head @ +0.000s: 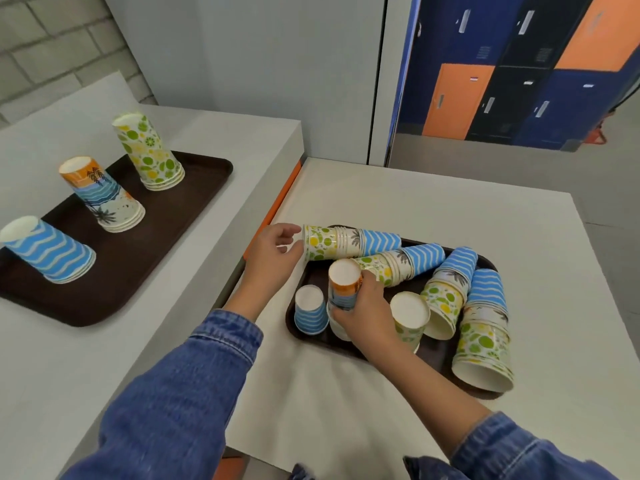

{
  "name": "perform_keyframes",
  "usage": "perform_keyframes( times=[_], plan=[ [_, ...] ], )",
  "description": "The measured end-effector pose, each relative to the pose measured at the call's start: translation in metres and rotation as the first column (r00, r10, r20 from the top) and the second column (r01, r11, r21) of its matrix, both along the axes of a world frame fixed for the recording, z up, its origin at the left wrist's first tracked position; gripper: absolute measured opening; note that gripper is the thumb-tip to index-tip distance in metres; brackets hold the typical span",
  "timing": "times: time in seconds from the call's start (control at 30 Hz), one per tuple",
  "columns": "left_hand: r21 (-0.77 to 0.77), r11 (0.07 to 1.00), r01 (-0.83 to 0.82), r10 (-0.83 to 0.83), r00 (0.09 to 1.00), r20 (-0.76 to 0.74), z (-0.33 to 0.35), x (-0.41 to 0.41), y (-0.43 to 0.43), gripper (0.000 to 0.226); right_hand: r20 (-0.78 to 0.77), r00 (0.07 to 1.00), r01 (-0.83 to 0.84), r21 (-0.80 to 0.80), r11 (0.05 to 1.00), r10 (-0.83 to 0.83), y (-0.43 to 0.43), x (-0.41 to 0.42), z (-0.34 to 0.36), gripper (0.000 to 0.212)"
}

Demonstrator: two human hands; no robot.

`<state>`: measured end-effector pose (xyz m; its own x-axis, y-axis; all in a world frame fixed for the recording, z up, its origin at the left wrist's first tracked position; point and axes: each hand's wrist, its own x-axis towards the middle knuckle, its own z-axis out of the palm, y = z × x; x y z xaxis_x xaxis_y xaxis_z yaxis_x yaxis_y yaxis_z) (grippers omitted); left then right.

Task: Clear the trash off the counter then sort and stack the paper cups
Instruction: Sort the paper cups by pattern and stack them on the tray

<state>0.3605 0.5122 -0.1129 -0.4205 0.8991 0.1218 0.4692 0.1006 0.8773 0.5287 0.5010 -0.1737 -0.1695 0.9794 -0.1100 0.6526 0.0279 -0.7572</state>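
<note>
Paper cup stack (343, 289), gripped upside-down

Grey block wall (41, 46) at far left, pale grey partition (242, 64) behind, blue, black and orange lockers (519, 81) at right, grey floor (609, 188), white counters (207, 133)

Bright, even indoor light. The upturned patterned paper cups (48, 251) cast only faint, soft shadows. The pale grey counter (415, 209) looks matte and evenly lit. Wide-angle distortion bends straight edges near the borders, and the blue denim sleeves (173, 410) appear slightly blurred.
</note>
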Motion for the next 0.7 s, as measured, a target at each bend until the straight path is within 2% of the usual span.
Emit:
perform_keyframes(
  times=[0.1,0.27,0.47,0.53,0.63,0.7],
  plan=[
    [-0.021,0.998,0.063,-0.063,0.998,-0.013,0.001,-0.007,0.015,0.021,-0.054,0.996,0.060,-0.062,0.996,-0.064,-0.004,-0.002,-0.011,0.075],
    [-0.040,0.986,0.163,-0.165,0.984,-0.062,-0.003,-0.018,0.039,0.020,-0.067,0.984,0.161,-0.063,0.985,-0.166,-0.009,-0.007,-0.022,0.079],
    [-0.061,0.958,0.282,-0.288,0.949,-0.130,-0.006,-0.020,0.068,0.023,-0.040,0.985,0.168,-0.044,0.985,-0.170,-0.019,-0.007,0.003,0.107],
    [-0.085,0.942,0.323,-0.334,0.926,-0.174,-0.007,-0.024,0.074,0.026,-0.050,0.984,0.174,0.043,0.984,-0.171,-0.023,-0.001,0.024,0.099],
    [-0.147,0.924,0.353,-0.380,0.890,-0.253,-0.012,-0.030,0.075,0.029,-0.118,0.973,0.223,0.258,0.940,-0.199,-0.004,0.017,0.058,0.066],
    [-0.163,0.942,0.294,-0.324,0.923,-0.208,-0.018,-0.030,0.071,0.023,-0.133,0.973,0.223,0.330,0.917,-0.189,0.028,0.030,0.076,0.045]
  ],
)
